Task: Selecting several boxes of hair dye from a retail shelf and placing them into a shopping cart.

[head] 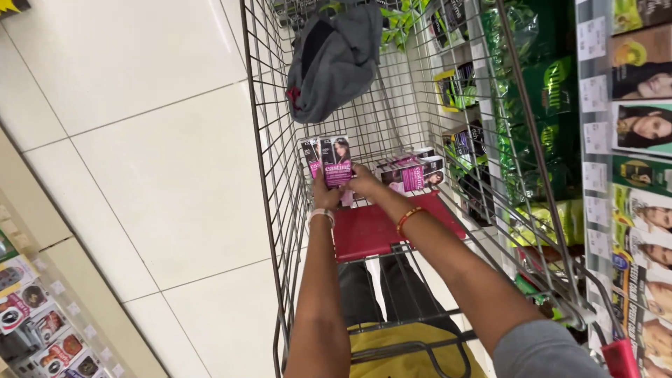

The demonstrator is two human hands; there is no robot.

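Both my arms reach down into a wire shopping cart point(269, 175). My left hand point(323, 192) and my right hand point(364, 179) together grip a small stack of purple and white hair-dye boxes point(332, 162), held upright near the cart's left wall. More boxes of the same kind point(411, 172) lie flat on the cart bottom just to the right of my right hand. A white band sits on my left wrist and an orange beaded one on my right.
A grey cloth bag point(332, 59) hangs at the cart's far end. The cart's red fold-down seat flap point(378, 227) lies below my wrists. Shelves of hair-dye boxes point(640, 140) line the right; packaged goods point(42, 329) sit low left. White floor tiles point(154, 161) spread left.
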